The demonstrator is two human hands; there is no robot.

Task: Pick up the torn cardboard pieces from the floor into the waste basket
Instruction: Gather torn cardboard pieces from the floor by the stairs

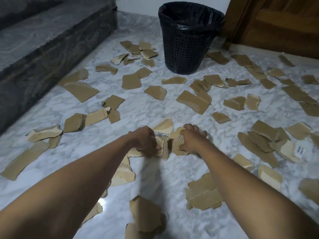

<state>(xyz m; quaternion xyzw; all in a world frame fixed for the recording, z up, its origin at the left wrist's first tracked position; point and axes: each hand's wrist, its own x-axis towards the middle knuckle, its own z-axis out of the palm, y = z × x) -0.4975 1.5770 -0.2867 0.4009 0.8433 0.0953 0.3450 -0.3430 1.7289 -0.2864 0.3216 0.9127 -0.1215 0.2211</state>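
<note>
Several torn brown cardboard pieces (pixel 193 100) lie scattered over the white marble floor (pixel 143 109). A black mesh waste basket (pixel 188 38) with a black liner stands upright at the back centre. Low over the floor in the middle, my left hand (pixel 145 141) is closed on a torn cardboard piece (pixel 159 146). Right beside it, my right hand (pixel 191 138) grips another cardboard piece (pixel 176 144). The two held pieces almost touch. Both forearms reach in from the bottom edge.
A dark grey stone step (pixel 51 40) runs along the left side. A wooden door (pixel 276 23) closes off the back right. One cardboard piece at the right carries a white barcode label (pixel 300 150). More scraps lie under and between my arms.
</note>
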